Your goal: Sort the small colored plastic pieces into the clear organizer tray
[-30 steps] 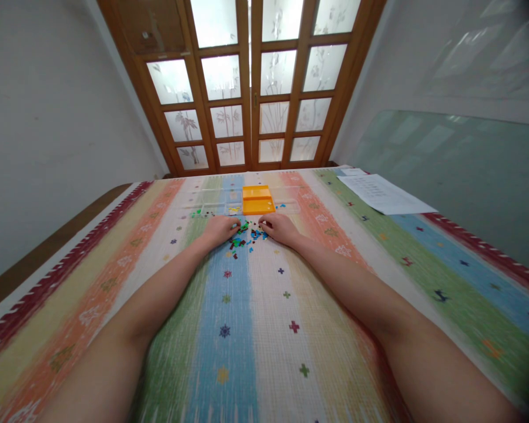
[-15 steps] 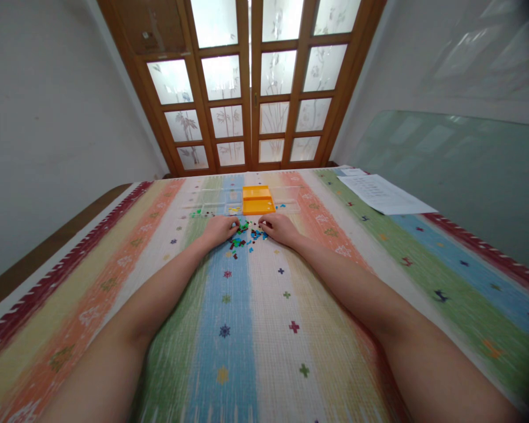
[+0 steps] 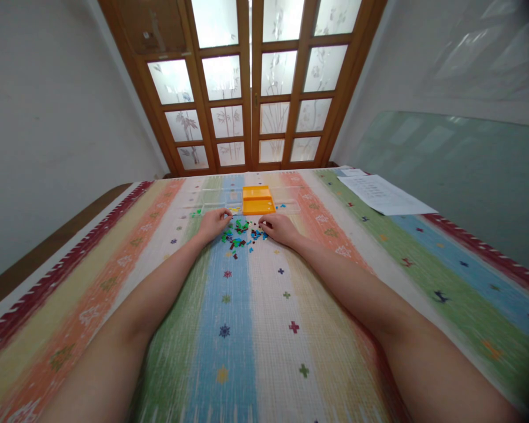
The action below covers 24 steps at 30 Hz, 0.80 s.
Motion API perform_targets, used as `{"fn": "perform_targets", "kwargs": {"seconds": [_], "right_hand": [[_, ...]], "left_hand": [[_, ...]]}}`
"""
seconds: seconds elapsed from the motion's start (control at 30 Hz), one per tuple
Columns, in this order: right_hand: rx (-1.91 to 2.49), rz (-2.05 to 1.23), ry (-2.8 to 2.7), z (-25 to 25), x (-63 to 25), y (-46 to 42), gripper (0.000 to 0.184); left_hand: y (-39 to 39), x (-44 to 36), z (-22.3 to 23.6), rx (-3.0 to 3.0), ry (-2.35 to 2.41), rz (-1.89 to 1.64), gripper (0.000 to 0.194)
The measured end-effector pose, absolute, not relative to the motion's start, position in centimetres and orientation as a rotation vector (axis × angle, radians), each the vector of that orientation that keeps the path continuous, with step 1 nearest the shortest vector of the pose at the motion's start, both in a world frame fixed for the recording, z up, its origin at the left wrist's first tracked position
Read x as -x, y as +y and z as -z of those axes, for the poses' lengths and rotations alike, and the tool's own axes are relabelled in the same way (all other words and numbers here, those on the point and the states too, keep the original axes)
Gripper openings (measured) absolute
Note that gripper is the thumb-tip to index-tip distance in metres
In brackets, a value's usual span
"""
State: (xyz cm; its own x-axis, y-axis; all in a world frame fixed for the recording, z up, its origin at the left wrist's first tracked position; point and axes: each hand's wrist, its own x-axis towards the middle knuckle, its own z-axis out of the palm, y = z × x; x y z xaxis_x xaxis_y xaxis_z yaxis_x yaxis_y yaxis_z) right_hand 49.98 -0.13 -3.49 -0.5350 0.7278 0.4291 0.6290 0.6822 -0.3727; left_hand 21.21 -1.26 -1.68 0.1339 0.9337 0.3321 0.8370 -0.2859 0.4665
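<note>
Small pieces [image 3: 239,232] — between both hands [image 3: 247,220].

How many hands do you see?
2. The left hand is just left of the small colourful pieces; the right hand is at their right edge.

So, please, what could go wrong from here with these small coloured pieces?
The loose pile of small green, blue and dark red pieces lies between the left hand and the right hand; a sideways brush might scatter it.

The left hand is close to the transparent, shallow container, so it might nudge that.

Some blue pieces could be overlooked against the blue stripe of the patterned tablecloth.
</note>
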Motion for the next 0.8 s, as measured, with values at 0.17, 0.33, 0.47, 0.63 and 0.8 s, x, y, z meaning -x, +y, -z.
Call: {"fn": "perform_targets", "kwargs": {"seconds": [0.17, 0.33, 0.47, 0.63, 0.8], "right_hand": [[1.040, -0.230, -2.335, 3.5, -50.0, -0.1, 0.014], [1.037, -0.242, -2.338, 3.4, -49.9, -0.1, 0.015], [1.035, -0.246, -2.340, 3.4, -49.9, -0.2, 0.016], [1.033, -0.220, -2.349, 3.5, -49.9, -0.1, 0.016], [1.044, -0.225, -2.350, 3.8, -50.0, 0.1, 0.017]], "left_hand": [[-0.1, -19.7, 2.2, -2.065, 1.781, -1.073, 0.030], [0.6, -18.7, 2.1, -1.929, 1.875, -1.205, 0.030], [1.3, -17.9, 2.1, -1.812, 1.927, -1.305, 0.033], [2.0, -17.2, 2.2, -1.713, 2.042, -1.332, 0.033], [1.9, -17.0, 1.7, -1.652, 2.086, -1.313, 0.035]]}}
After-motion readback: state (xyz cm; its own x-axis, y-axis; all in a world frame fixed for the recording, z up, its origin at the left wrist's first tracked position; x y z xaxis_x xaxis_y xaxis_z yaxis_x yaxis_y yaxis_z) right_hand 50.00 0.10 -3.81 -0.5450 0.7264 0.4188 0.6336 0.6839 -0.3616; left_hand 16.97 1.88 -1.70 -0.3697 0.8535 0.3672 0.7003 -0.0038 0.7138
